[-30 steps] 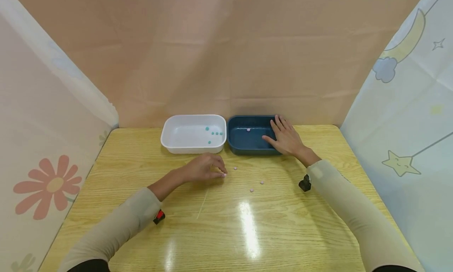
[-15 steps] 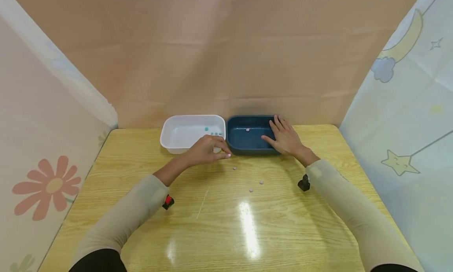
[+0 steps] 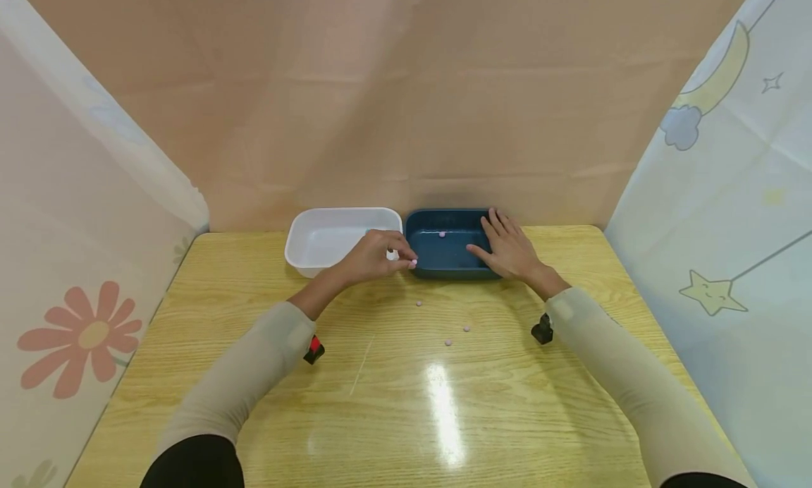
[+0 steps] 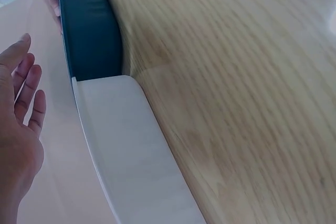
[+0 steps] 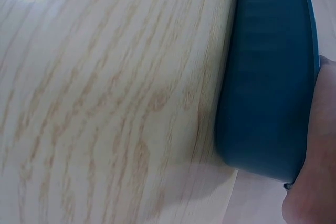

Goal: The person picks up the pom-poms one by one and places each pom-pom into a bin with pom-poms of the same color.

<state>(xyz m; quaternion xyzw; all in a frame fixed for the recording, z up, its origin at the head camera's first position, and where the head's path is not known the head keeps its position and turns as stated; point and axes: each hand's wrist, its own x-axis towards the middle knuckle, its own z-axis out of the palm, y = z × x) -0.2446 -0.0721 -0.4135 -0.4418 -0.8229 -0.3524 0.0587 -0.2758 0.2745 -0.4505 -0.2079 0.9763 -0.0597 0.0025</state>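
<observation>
My left hand [image 3: 373,257] pinches a small pink bead [image 3: 414,263] between thumb and fingertips, above the near left corner of the dark blue bin [image 3: 453,273]. One pink bead [image 3: 442,235] lies inside that bin. My right hand [image 3: 512,254] rests over the bin's right end with its fingers spread; the right wrist view shows part of this hand [image 5: 320,145] against the bin's rim. Left of it stands a white bin [image 3: 311,271], partly covered by my left hand, which hides most of the teal beads inside.
Several centimetres in front of the bins, loose pink beads lie on the wooden table [image 3: 380,417]: one bead [image 3: 419,303] close to the bins, another bead [image 3: 466,328] and a third bead [image 3: 447,343] nearer me. A brown backdrop [image 3: 406,121] rises behind the bins.
Carrying the pink bead, my left hand has risen from the table in front of the white bin and moved forward and right to the blue bin's edge. My right hand stays put.
</observation>
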